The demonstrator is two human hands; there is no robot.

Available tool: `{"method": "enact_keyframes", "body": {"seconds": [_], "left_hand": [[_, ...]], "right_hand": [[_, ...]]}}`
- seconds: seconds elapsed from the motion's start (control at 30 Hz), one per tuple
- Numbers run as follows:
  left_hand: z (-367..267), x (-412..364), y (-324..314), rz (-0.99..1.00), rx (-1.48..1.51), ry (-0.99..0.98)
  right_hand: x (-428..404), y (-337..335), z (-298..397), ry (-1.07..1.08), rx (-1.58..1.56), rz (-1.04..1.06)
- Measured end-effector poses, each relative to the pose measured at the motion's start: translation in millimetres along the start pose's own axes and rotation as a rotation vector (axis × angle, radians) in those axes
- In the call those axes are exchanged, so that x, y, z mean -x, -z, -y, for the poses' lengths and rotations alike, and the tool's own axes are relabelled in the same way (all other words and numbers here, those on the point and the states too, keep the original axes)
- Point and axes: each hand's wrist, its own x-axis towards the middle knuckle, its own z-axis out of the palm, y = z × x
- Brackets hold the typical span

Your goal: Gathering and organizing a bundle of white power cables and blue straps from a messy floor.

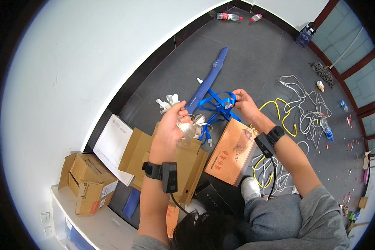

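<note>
A bundle of white ribbon lanyards [187,129] is gripped in my left hand [172,122], its looped ends sticking out above and below the fist. My right hand [245,104] pinches a tangle of blue lanyards [222,106] near a pale clip. Some blue straps hang down and end in a light-coloured clip. Both hands are above an open brown cardboard box [190,168] and an orange printed box [229,151]. A long dark-blue folded strip [207,79] with printing lies on the floor beyond them.
White cables [306,103] and a yellow cable [287,115] sprawl on the right. At left are a white printed stack [114,147] and a small carton [93,181] on a ledge. Plastic bottles [228,16] lie by the far wall; a mop [322,73] leans at right.
</note>
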Motion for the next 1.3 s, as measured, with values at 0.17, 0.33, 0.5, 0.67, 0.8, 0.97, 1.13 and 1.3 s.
{"method": "enact_keyframes", "body": {"seconds": [0.17,0.33,0.5,0.67,0.8,0.97,1.13,1.3], "left_hand": [[11,1,-1,-0.13,-0.192,0.028],[25,-4,1,-0.097,-0.235,0.019],[33,1,-11,0.053,-0.433,0.014],[35,-3,-15,0.062,-0.521,-0.04],[35,-4,-11,0.028,-0.464,-0.021],[26,-3,-9,-0.016,-0.856,-0.149],[25,-7,-10,0.026,-1.058,-0.095],[9,-3,-6,-0.034,-0.975,-0.186]], "right_hand": [[1,-8,8,0.02,0.065,0.198],[5,-21,10,0.055,0.145,0.299],[10,-37,10,-0.214,-0.233,0.223],[18,-45,0,-0.27,-0.407,0.318],[20,-48,0,-0.233,-0.327,0.292],[25,-53,-3,-0.284,-0.054,0.133],[28,-59,-11,-0.279,-0.058,0.109],[1,-14,-23,-0.181,-0.264,-0.105]]}}
